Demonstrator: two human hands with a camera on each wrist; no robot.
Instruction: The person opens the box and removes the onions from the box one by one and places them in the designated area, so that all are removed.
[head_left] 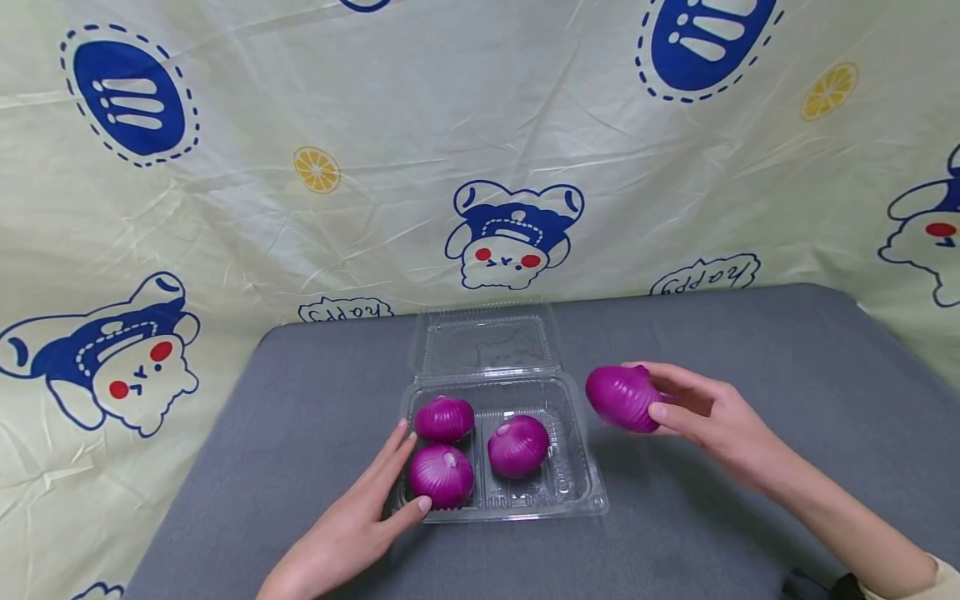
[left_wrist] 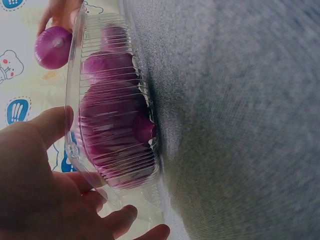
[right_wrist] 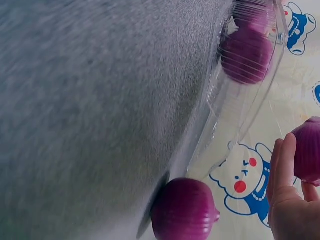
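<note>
In the head view my right hand [head_left: 712,417] holds a purple onion [head_left: 621,398] between thumb and fingers, just right of a clear plastic clamshell box [head_left: 581,492]. Its lid [head_left: 487,342] lies folded back. Inside are three purple onions: one at back left [head_left: 445,418], another at front left [head_left: 441,476], a third toward the middle [head_left: 518,447]. My left hand [head_left: 360,508] rests at the box's left side with fingers extended, its thumb near the front rim. The right wrist view shows one more onion [right_wrist: 184,210] on the grey surface; I cannot make it out in the head view.
Grey cloth covers the table [head_left: 300,400]. Behind it hangs a pale curtain [head_left: 390,225] printed with blue cartoon figures and orange slices. A dark object [head_left: 810,583] shows beside the right sleeve [head_left: 937,579] at the lower right.
</note>
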